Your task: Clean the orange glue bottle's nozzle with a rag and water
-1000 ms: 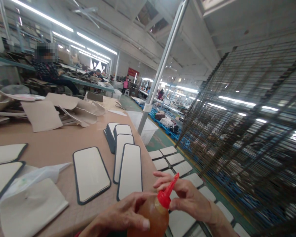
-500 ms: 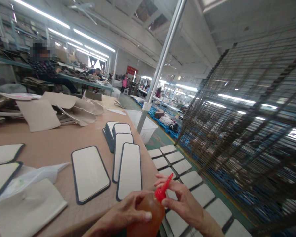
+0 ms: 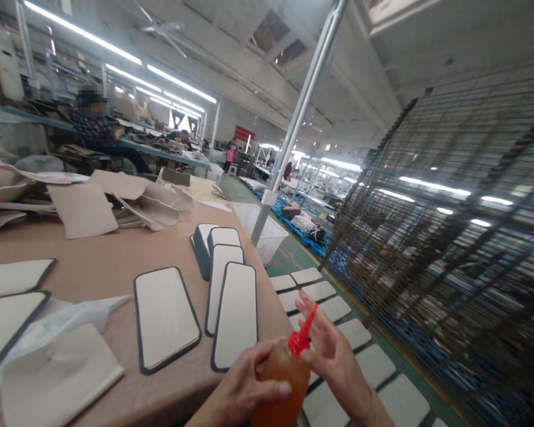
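Note:
My left hand (image 3: 260,379) wraps around a squeeze bottle (image 3: 287,379) of amber liquid, holding it upright at the table's front corner. On top of the bottle is a red pointed nozzle cap (image 3: 300,341). My right hand (image 3: 333,356) is at this cap, thumb against its base and the index finger partly hidden behind it; the other fingers stretch upward. Just beyond the bottle, pale panels with dark edges (image 3: 235,314) lie overlapped in a row on the table. Another dark-edged panel (image 3: 167,317) lies flat to their left.
A brown-covered table (image 3: 98,261) carries loose beige sheets (image 3: 82,207) and a thin white plastic bag (image 3: 80,317). More pale panels (image 3: 376,362) lie in rows low on the right. A metal pole (image 3: 293,130), a white bin (image 3: 271,237) and a wire rack (image 3: 449,207) stand beyond. A seated person (image 3: 100,133) is far left.
The bottle and both hands have shifted slightly right in view. My right hand's fingers have straightened upward from their bent position over the cap. The camera view has tilted a little.

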A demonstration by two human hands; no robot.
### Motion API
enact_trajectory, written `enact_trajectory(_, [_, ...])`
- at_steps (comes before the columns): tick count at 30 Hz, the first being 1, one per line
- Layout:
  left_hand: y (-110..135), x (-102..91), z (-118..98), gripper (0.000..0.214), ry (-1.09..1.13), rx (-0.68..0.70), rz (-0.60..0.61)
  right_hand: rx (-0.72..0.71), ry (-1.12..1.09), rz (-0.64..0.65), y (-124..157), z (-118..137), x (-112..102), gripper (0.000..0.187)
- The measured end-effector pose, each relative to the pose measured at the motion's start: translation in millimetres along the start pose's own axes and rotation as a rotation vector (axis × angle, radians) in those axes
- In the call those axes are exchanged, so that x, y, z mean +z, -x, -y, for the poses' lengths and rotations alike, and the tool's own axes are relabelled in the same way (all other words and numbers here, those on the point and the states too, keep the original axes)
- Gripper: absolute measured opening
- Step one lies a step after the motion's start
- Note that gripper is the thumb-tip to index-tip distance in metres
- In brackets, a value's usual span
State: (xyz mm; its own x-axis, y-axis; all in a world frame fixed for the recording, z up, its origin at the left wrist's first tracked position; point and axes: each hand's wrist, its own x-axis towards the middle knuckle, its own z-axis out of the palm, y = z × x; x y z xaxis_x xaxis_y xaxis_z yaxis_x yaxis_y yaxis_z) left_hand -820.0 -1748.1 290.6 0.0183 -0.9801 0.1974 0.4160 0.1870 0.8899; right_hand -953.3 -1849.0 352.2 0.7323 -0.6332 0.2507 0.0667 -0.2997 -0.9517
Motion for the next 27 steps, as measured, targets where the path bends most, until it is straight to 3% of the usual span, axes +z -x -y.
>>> enact_trajectory(3, [1.6,-2.4,-3.7,0.049,0.042,0.052,-0.128,-0.107,-0.287,-0.105,6.0,10.1,-6.9,0.061])
enact_trajectory(5, [3.2,-8.3,-3.7,0.046,0.072,0.049,-0.196,-0.173,-0.201,-0.179,6.3,15.3,-13.5,0.050])
enact_trajectory(6, [4.2,-11.0,-3.2,0.046,0.099,0.036,-0.173,-0.174,-0.108,-0.169,5.0,16.4,-16.1,0.048])
enact_trajectory(8, [6.4,-13.8,-1.6,0.052,0.157,0.003,-0.045,-0.113,0.028,-0.017,0.2,16.1,-18.4,0.053])
enact_trajectory(11, [9.5,-11.3,2.2,0.059,0.217,-0.057,0.143,0.032,0.044,0.280,-8.8,15.5,-14.6,0.062])
enact_trajectory(13, [11.2,-8.9,5.1,0.060,0.257,-0.100,0.176,0.094,0.071,0.404,-12.8,17.6,-10.6,0.052])
enact_trajectory(16, [13.5,-8.4,5.9,0.062,0.305,-0.137,0.160,0.097,0.119,0.474,-13.5,21.0,-6.6,0.036])
enact_trajectory(19, [13.7,-9.1,1.0,0.061,0.197,-0.100,0.141,0.028,0.164,0.389,-9.9,19.2,-2.8,0.041])
enact_trajectory(21, [10.3,-8.3,-0.8,0.061,0.024,-0.041,0.044,-0.008,0.228,0.275,-7.7,14.1,2.4,0.043])
enact_trajectory(25, [-4.9,-7.0,10.9,0.058,-0.484,0.149,-0.432,-0.059,0.428,-0.067,-7.3,-8.3,22.2,0.039])
enact_trajectory(27, [-11.9,-9.4,20.5,0.055,-0.651,0.225,-0.565,-0.058,0.461,-0.199,-6.7,-24.3,32.9,0.039])
